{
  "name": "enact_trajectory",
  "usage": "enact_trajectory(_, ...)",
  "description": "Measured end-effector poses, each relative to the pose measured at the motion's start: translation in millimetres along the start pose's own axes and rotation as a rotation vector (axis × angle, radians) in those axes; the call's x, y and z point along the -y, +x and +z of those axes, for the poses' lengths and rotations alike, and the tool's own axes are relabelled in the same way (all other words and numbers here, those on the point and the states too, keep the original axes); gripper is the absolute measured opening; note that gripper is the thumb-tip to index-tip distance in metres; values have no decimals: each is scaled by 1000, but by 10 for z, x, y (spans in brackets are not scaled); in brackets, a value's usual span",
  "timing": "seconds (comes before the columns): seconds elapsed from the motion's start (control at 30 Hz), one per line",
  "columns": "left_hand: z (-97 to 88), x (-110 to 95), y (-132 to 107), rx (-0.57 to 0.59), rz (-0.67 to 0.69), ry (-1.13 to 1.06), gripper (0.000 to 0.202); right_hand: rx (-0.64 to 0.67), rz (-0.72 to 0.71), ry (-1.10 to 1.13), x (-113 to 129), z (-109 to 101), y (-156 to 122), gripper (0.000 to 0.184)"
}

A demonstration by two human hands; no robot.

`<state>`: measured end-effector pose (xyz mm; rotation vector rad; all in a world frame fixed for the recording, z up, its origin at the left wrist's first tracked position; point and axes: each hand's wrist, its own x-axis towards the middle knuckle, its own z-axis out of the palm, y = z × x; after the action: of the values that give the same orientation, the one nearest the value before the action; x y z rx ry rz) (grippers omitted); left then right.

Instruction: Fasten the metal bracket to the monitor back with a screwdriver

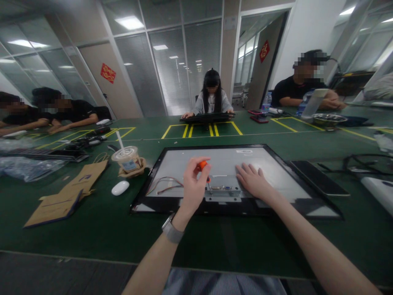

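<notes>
A flat display panel (215,157) with a black frame lies back side up before me. Near its front edge sits a metal bracket (225,192) with a row of ports. My left hand (195,178), a watch on its wrist, grips a screwdriver (203,164) by its orange handle. The shaft points down at the bracket's left part; the tip is too small to make out. Flat on the panel, right of the bracket, rests my right hand (252,180) with fingers spread. Thin wires (167,179) lie on the panel left of the bracket.
Left of the panel stand a drink cup (126,157) in a carton holder, a white oval case (120,188) and a paper bag (70,192). A black slab (317,177) lies close on the right. Across the table (101,233), a person (211,96) handles another dark panel.
</notes>
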<state>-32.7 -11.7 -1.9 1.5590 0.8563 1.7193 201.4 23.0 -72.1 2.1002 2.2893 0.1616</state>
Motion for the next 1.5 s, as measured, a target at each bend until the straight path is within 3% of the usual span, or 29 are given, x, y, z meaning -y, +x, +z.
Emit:
enact_trajectory(0.17,-11,-1,2,-104,77,89,13,-21,-11,-9,-32,55,22,58)
enact_trajectory(0.3,-22,2,-4,-60,22,-27,32,-36,-19,18,-59,96,39,59)
enact_trajectory(0.53,-18,-40,-11,30,-25,-34,22,-13,-24,41,-43,34,20,61)
enact_trajectory(0.67,-18,-38,-4,-48,79,40,13,-12,-24,38,-30,10,11,61)
enact_trajectory(0.77,-28,-36,-1,-90,84,73,19,-21,-22,45,-31,27,16,60)
enact_trajectory(0.87,-38,-46,-3,-81,86,45,29,-22,-15,48,-37,54,28,59)
enact_trajectory(1.07,-36,-57,-13,-5,9,2,26,-8,-4,40,-47,63,41,59)
enact_trajectory(1.3,-45,-19,-2,-24,99,73,14,-16,-17,34,-52,69,37,60)
enact_trajectory(1.5,-37,-13,-8,-17,39,-6,30,-21,-11,38,-55,79,41,59)
